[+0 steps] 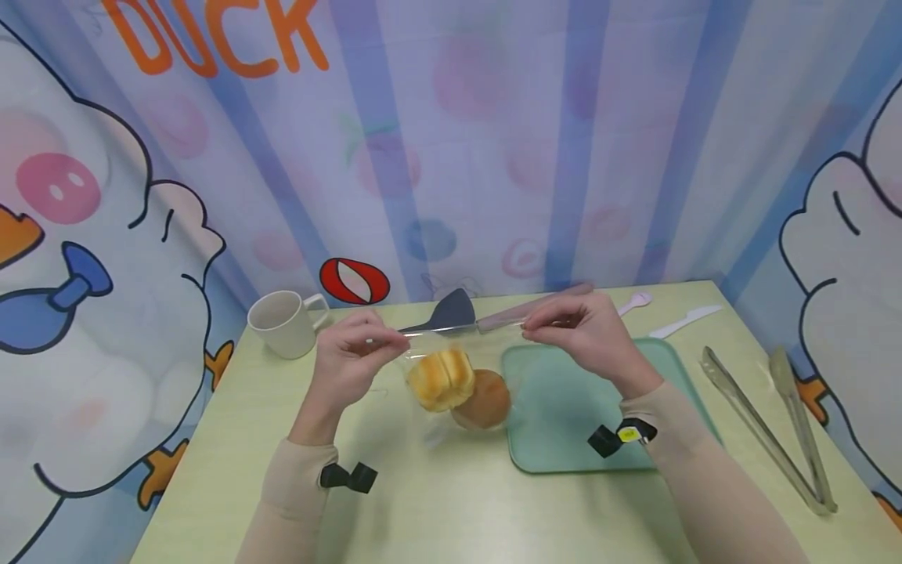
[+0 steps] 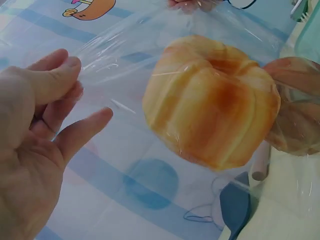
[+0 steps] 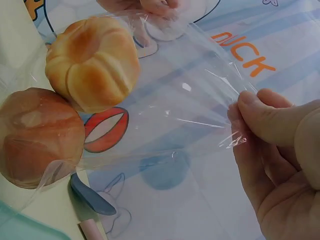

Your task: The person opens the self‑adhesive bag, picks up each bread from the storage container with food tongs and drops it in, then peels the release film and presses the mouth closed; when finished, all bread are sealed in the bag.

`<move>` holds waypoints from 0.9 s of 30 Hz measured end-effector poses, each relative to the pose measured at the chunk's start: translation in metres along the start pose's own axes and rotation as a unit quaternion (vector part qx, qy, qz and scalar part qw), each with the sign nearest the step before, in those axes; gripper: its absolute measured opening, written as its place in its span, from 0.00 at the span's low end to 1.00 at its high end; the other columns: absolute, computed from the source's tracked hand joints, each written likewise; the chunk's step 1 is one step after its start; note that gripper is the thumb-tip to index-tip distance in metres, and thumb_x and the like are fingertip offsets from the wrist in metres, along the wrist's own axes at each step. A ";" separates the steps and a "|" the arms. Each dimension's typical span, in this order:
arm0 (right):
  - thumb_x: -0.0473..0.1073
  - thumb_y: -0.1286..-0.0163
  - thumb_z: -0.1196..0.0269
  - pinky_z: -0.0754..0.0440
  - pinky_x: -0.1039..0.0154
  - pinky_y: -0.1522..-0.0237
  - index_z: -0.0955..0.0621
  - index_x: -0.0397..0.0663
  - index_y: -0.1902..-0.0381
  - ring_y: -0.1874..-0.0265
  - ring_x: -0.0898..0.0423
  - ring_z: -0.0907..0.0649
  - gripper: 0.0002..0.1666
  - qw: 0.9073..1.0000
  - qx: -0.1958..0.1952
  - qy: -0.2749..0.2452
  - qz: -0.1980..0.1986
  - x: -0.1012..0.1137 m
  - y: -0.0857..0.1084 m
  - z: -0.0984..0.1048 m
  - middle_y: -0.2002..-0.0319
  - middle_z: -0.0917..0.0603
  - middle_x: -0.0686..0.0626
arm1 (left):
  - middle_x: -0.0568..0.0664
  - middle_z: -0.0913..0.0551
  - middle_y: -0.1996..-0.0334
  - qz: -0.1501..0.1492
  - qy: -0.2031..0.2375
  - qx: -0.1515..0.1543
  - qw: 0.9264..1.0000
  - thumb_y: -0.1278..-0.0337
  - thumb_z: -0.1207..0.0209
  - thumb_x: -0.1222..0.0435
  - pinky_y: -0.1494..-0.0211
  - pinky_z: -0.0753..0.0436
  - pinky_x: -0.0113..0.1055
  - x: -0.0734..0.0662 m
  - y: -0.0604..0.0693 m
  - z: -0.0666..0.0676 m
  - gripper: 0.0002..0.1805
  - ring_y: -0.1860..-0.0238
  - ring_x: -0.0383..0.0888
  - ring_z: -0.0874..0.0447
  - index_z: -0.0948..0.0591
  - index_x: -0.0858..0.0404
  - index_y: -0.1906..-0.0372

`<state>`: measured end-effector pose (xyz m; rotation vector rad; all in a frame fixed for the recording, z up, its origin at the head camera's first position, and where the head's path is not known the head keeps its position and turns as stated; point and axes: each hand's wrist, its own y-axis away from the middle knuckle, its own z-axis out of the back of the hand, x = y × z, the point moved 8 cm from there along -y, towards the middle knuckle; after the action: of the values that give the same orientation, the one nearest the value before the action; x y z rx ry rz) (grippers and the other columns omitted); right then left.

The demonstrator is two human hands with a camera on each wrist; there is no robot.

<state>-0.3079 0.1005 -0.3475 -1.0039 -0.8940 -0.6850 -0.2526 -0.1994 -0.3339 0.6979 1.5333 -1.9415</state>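
Note:
A clear plastic bag [image 3: 185, 125] hangs stretched between both hands above the table. Two breads lie inside it: a golden, ridged bun [image 1: 441, 380] and a rounder, plain brown bun [image 1: 482, 399] beside it, touching. My left hand [image 1: 355, 356] pinches the bag's upper left corner between thumb and fingers. At the opposite upper corner, my right hand [image 1: 588, 337] pinches the film the same way. In the right wrist view, the plastic is drawn into creases at the right hand's fingertips [image 3: 248, 100].
Under and right of the bag lies a green tray [image 1: 557, 462]. Metal tongs [image 1: 757, 427] rest at the far right. Along the back are a white mug [image 1: 282, 325], a dark spatula [image 1: 453, 311] with a pink handle nearby, a pink spoon [image 1: 637, 301] and a white knife [image 1: 687, 319].

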 end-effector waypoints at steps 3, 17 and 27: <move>0.25 0.36 0.28 0.09 0.59 0.60 0.09 0.36 0.64 0.62 0.56 0.09 0.05 1.000 0.001 -0.002 0.014 0.003 -0.002 0.000 0.61 0.08 0.42 | 0.57 0.18 0.70 0.018 -0.039 -0.003 0.999 0.49 0.31 0.86 0.67 0.16 0.25 0.001 -0.003 -0.001 0.17 0.66 0.39 0.18 0.11 0.73 0.52; 0.35 0.27 0.32 0.15 0.49 0.44 0.14 0.45 0.55 0.45 0.49 0.16 0.04 0.991 0.054 0.112 0.043 0.018 -0.007 -0.028 0.46 0.15 0.45 | 0.71 0.11 0.54 0.077 0.048 -0.002 0.996 0.19 0.54 0.72 0.49 0.10 0.41 0.017 -0.003 -0.035 0.06 0.54 0.44 0.06 0.30 0.73 0.55; 0.38 0.29 0.29 0.15 0.56 0.47 0.16 0.45 0.57 0.54 0.52 0.13 0.07 0.946 0.086 0.216 0.226 0.065 -0.019 -0.072 0.58 0.12 0.51 | 0.76 0.13 0.57 0.094 0.055 0.021 0.994 0.20 0.54 0.74 0.45 0.12 0.42 0.016 -0.002 -0.052 0.05 0.54 0.46 0.08 0.32 0.75 0.52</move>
<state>-0.2702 0.0212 -0.3012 -0.8177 -0.3119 -0.4021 -0.2628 -0.1499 -0.3545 0.9459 1.4374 -1.8251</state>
